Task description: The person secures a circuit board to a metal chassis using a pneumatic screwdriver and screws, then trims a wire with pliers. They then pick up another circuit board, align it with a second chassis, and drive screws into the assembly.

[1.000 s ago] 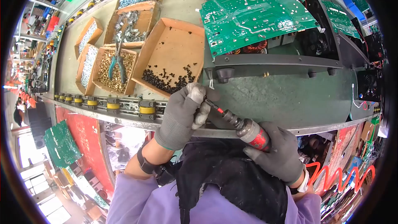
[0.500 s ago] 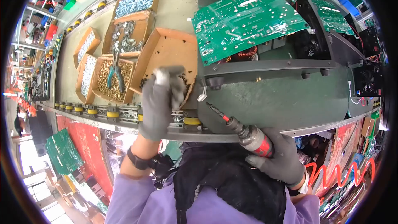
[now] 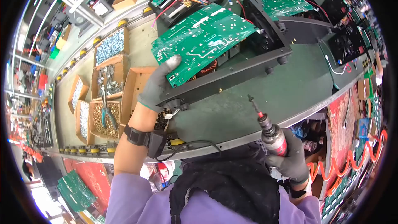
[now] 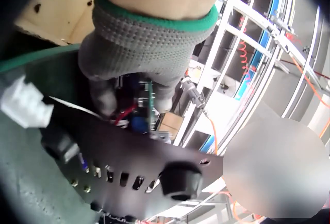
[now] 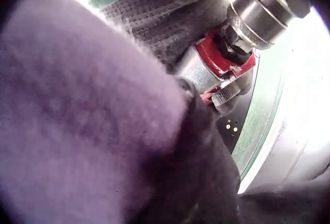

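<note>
My left hand [image 3: 156,84], in a grey glove, is at the near left corner of a green circuit board [image 3: 205,43]. Its thumb lies on the board's top face; in the left wrist view the fingers [image 4: 105,100] straddle the board's thin edge, pinching it. That board sits tilted over a black metal chassis [image 3: 232,72] with rubber feet [image 4: 180,180]. My right hand [image 3: 292,157] grips a red and silver power screwdriver [image 3: 273,138], its bit pointing away over the bench. In the right wrist view, a purple sleeve hides much of this hand.
Left of the chassis stand cardboard boxes of small parts, including brass pieces [image 3: 105,118] with pliers [image 3: 108,114] on top. A white connector [image 3: 169,116] hangs by the chassis corner. More chassis stand behind and to the right. A coiled orange hose [image 3: 352,157] hangs at the right.
My left hand left the screwdriver bit, passed over the box of black screws, and took hold of the board's corner. The screwdriver is now farther right, and the head view has shifted.
</note>
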Tool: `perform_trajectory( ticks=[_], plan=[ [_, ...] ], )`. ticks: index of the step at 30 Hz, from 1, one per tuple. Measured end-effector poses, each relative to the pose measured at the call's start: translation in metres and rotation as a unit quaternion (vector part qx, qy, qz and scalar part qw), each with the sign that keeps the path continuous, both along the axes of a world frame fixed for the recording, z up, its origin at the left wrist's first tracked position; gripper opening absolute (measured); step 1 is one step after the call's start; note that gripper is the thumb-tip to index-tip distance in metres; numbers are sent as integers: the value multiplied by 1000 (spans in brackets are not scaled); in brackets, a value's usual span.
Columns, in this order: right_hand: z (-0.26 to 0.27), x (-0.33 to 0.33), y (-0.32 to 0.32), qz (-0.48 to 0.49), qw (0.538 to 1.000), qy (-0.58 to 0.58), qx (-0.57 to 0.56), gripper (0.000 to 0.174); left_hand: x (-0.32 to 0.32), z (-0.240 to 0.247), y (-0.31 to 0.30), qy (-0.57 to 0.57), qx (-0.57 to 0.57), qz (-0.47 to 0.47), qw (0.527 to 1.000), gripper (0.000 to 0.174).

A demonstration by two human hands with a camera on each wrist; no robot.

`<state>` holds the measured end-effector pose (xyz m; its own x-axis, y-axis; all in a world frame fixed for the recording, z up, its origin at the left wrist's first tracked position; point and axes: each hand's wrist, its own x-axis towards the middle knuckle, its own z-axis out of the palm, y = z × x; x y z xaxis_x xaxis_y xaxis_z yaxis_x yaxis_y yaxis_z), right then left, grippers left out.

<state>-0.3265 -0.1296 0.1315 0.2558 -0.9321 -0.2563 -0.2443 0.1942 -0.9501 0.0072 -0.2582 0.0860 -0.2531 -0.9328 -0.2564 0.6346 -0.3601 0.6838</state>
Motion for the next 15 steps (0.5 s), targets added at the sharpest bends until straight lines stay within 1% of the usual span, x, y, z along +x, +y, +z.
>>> perform_trajectory(
  ticks=[1, 2, 3, 5, 6, 7, 9, 10, 11, 13, 14, 15],
  plan=[
    [1, -2, 4, -37, 998, -38, 26, 56, -7, 4, 2, 12, 1, 12, 1000, 55],
    [1, -5, 8, -55, 996, -59, 31, 57, -15, 12, 6, 16, -9, 26, 999, 55],
    [0, -12, 13, -57, 995, -58, 58, 58, -19, 13, 9, 14, -8, 19, 1000, 55],
    [-2, -16, 22, -88, 987, -106, 86, 60, -22, 14, 18, -15, -52, 15, 998, 56],
    [-3, -21, 25, -70, 989, -95, 92, 65, -26, 15, 25, -36, -51, 19, 998, 56],
    [-2, -21, 29, -83, 984, -125, 100, 72, -29, 13, 32, -40, -49, 10, 998, 56],
    [6, -19, 36, -80, 980, -129, 129, 83, -37, 10, 45, -63, 0, 16, 998, 58],
    [14, -20, 38, -65, 982, -102, 147, 92, -47, 17, 53, -43, -3, 28, 999, 59],
    [20, -23, 43, -51, 976, -118, 178, 97, -50, 17, 55, -45, 2, 15, 999, 59],
    [10, -22, 61, -67, 983, -107, 135, 93, -54, 15, 59, -77, -28, 52, 995, 58],
    [10, -20, 66, -77, 981, -113, 138, 93, -57, 18, 60, -78, -39, 60, 994, 57],
    [14, -19, 67, -38, 989, -69, 128, 89, -53, 15, 58, -84, -38, 49, 995, 57]
  ],
)
